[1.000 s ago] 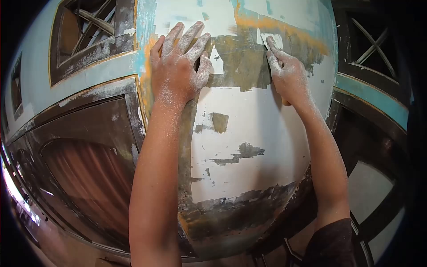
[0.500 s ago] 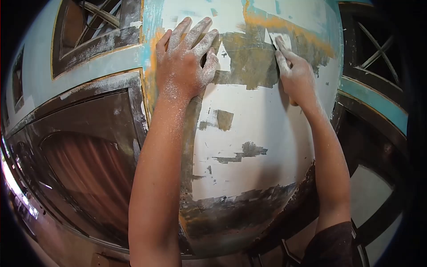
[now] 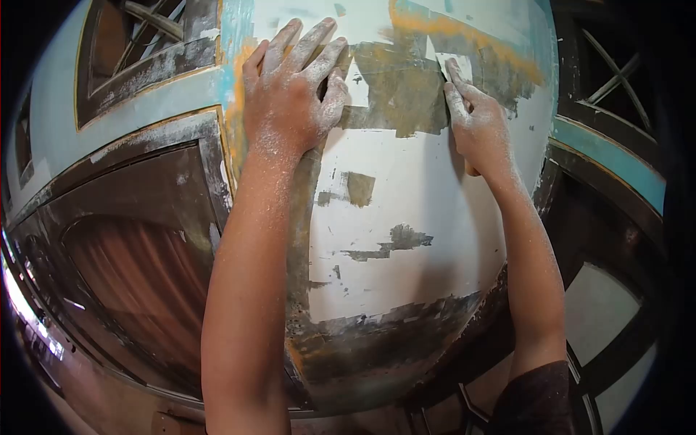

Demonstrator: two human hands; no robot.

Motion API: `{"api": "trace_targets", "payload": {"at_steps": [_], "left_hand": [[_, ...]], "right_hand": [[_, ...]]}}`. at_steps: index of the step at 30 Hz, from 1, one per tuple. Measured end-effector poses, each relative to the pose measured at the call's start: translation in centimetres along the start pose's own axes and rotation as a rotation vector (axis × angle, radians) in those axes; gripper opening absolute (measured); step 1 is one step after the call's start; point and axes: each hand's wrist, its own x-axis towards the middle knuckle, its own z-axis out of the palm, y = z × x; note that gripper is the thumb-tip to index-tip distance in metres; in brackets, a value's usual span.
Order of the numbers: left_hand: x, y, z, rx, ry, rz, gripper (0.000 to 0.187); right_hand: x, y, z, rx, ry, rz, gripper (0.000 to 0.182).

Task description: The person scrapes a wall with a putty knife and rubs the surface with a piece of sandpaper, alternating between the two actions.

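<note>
Dusted with white powder, my left hand rests with spread fingers against the upper left of the wall. My right hand is closed around a putty knife, its index finger stretched along the pale blade. The blade lies at the wall over a bare grey-brown patch; a bit of orange-brown handle shows below the palm. White filler covers much of the wall, with smaller grey patches lower down. A pointed white piece of filler sits just right of my left hand.
A dark wooden door or window panel with a reddish curtain stands at left. Another dark frame is at right, with crossed bars above. Orange and turquoise paint borders the top of the wall.
The whole view has shifted slightly, so the wall and both hands appear a little further left and higher. The hands' poses and the grip on the putty knife look nearly the same.
</note>
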Motion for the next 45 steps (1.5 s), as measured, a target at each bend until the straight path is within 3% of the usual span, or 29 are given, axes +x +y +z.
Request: {"api": "trace_targets", "payload": {"at_steps": [4, 7, 9, 13, 14, 17, 20, 21, 33, 41, 43, 45], "left_hand": [[-0.2, -0.1, 0.0, 0.0, 0.006, -0.003, 0.042], [-0.1, -0.1, 0.1, 0.001, 0.006, 0.001, 0.043], [-0.1, 0.0, 0.1, 0.011, -0.01, -0.008, 0.043], [0.0, 0.0, -0.1, -0.003, -0.015, -0.014, 0.044], [-0.1, -0.1, -0.1, 0.009, -0.018, -0.015, 0.044], [-0.1, -0.2, 0.1, -0.015, 0.006, -0.001, 0.044], [-0.1, -0.1, 0.0, -0.036, -0.019, -0.021, 0.044], [0.0, -0.2, -0.1, -0.034, -0.016, -0.019, 0.044], [-0.1, -0.4, 0.1, -0.036, -0.003, 0.004, 0.043], [-0.1, -0.2, 0.1, -0.005, -0.003, 0.008, 0.044], [-0.1, -0.2, 0.0, -0.012, -0.01, -0.003, 0.044], [-0.1, -0.2, -0.2, -0.002, -0.021, 0.003, 0.043]], "right_hand": [[-0.2, -0.8, -0.3, 0.067, -0.094, 0.143, 0.042], [0.8, -0.3, 0.3, 0.018, 0.055, -0.123, 0.044], [0.4, -1.7, -1.0, -0.001, -0.07, 0.047, 0.043], [1.4, -0.3, 0.3, 0.02, 0.065, -0.126, 0.04], [1.9, -0.5, 0.2, 0.114, -0.03, 0.008, 0.041], [1.8, -1.1, -0.2, 0.06, 0.0, -0.028, 0.042], [1.7, -2.4, -1.0, 0.033, -0.076, 0.076, 0.043], [2.6, -1.1, -0.1, -0.008, 0.003, -0.056, 0.043], [-1.8, 0.4, -1.0, -0.02, -0.104, 0.058, 0.043], [-0.1, -0.1, -0.6, 0.046, -0.043, -0.029, 0.043], [-0.6, -0.2, -0.2, 0.102, -0.028, -0.018, 0.043], [-0.4, -1.6, -1.2, 0.042, -0.116, 0.126, 0.043]]}}
